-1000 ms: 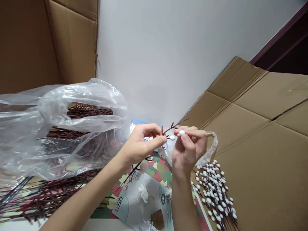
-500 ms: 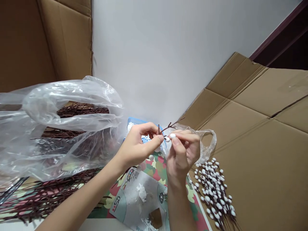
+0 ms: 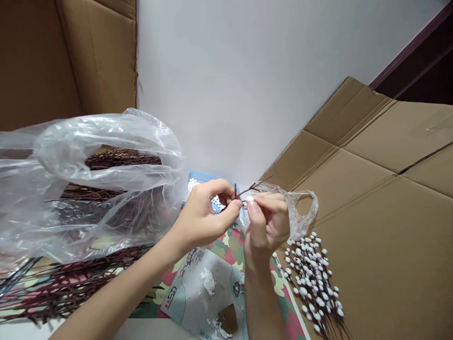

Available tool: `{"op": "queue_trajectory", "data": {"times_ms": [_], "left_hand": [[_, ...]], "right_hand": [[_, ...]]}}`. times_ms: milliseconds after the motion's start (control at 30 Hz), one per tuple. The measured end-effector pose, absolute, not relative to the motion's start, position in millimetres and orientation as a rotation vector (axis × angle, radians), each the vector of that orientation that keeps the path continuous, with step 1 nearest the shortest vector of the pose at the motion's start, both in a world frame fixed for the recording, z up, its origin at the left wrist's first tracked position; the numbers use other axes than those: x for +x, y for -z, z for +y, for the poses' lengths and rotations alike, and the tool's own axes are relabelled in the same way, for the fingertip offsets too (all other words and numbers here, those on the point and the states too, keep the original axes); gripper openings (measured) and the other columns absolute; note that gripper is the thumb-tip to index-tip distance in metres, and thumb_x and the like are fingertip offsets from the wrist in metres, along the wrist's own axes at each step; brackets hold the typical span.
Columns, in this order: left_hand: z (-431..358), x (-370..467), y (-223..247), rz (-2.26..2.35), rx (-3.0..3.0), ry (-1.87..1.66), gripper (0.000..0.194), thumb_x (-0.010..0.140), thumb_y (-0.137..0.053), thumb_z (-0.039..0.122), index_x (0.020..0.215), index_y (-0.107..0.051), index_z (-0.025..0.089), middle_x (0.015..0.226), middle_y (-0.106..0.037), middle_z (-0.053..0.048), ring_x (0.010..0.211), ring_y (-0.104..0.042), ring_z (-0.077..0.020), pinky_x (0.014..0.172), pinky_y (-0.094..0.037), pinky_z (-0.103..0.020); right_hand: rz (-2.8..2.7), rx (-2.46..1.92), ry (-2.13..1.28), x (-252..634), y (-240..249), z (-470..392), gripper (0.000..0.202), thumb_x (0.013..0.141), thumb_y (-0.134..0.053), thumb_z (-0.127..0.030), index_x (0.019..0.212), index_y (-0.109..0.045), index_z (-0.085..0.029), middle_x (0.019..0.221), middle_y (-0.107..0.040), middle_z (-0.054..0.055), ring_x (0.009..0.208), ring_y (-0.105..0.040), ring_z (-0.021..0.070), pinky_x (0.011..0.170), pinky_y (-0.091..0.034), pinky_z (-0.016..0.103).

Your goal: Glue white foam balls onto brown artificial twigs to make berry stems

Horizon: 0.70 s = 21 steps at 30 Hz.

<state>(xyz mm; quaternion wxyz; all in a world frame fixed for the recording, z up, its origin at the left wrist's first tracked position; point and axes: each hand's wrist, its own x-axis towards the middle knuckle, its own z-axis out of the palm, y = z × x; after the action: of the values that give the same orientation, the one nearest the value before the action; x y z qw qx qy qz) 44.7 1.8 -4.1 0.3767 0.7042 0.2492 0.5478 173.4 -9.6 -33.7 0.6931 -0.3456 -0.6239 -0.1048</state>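
Observation:
A thin brown twig [image 3: 252,187] with short side shoots is pinched between the thumb and fingers of my left hand [image 3: 208,210]. Just to its right, my right hand [image 3: 267,219] pinches a small white oval bud [image 3: 249,199] between thumb and forefinger, close against a lower shoot of the twig. Another white bud sits partly hidden beneath it. Behind my left hand, a blue-edged tray [image 3: 201,177] holds many small white pieces. Below my hands lies a printed sheet [image 3: 198,293] with white smears and a brown square piece [image 3: 228,318].
Clear plastic bags [image 3: 106,127] cover brown twigs at the left, with more loose twigs [image 3: 71,288] in front. Finished-looking white-budded stems [image 3: 314,274] lie at the right beside cardboard [image 3: 382,236]. A smaller clear bag [image 3: 306,215] is behind my right hand.
My right hand has moved slightly left with the white bud, bringing it nearer to the twig and my left fingertips. My left hand keeps its hold on the twig.

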Motion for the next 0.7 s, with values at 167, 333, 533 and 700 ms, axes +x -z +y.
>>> {"op": "queue_trajectory", "data": {"times_ms": [167,333,533,700], "left_hand": [[1.8,46.2,4.5,0.68,1.802,-1.417,0.015,0.076,-0.054,0.015,0.061,-0.05,0.017,0.058,-0.05,0.003,0.059,-0.047,-0.0104,0.058,-0.039,-0.023],[0.9,46.9,3.6,0.704,1.79,-1.41,0.014,0.075,-0.053,0.014,0.062,-0.051,0.017,0.059,-0.051,0.003,0.059,-0.047,-0.0105,0.059,-0.039,-0.023],[1.4,47.0,5.3,0.694,1.791,-1.401,0.015,0.076,-0.053,0.015,0.062,-0.049,0.018,0.06,-0.051,0.003,0.06,-0.047,-0.0109,0.059,-0.038,-0.024],[3.3,46.6,6.6,0.661,1.816,-1.399,0.018,0.079,-0.054,0.017,0.062,-0.048,0.018,0.059,-0.048,0.004,0.06,-0.045,-0.0106,0.059,-0.037,-0.024]], "right_hand": [[-1.422,-0.807,0.327,172.2,34.9,-9.3,0.015,0.084,-0.054,-0.01,0.086,-0.059,-0.024,0.076,-0.051,-0.002,0.07,-0.052,0.0129,0.064,-0.044,0.03],[-1.431,-0.784,0.298,171.8,34.7,-9.3,0.016,0.083,-0.054,-0.008,0.084,-0.058,-0.023,0.076,-0.052,-0.003,0.071,-0.052,0.0123,0.065,-0.043,0.03],[-1.42,-0.815,0.211,173.0,35.6,-10.1,0.013,0.083,-0.054,-0.011,0.08,-0.057,-0.023,0.075,-0.052,-0.003,0.07,-0.051,0.0124,0.065,-0.041,0.029],[-1.415,-0.799,0.141,173.1,35.8,-11.2,0.014,0.083,-0.054,-0.01,0.079,-0.058,-0.022,0.074,-0.053,-0.004,0.071,-0.051,0.0113,0.066,-0.04,0.028]]}}
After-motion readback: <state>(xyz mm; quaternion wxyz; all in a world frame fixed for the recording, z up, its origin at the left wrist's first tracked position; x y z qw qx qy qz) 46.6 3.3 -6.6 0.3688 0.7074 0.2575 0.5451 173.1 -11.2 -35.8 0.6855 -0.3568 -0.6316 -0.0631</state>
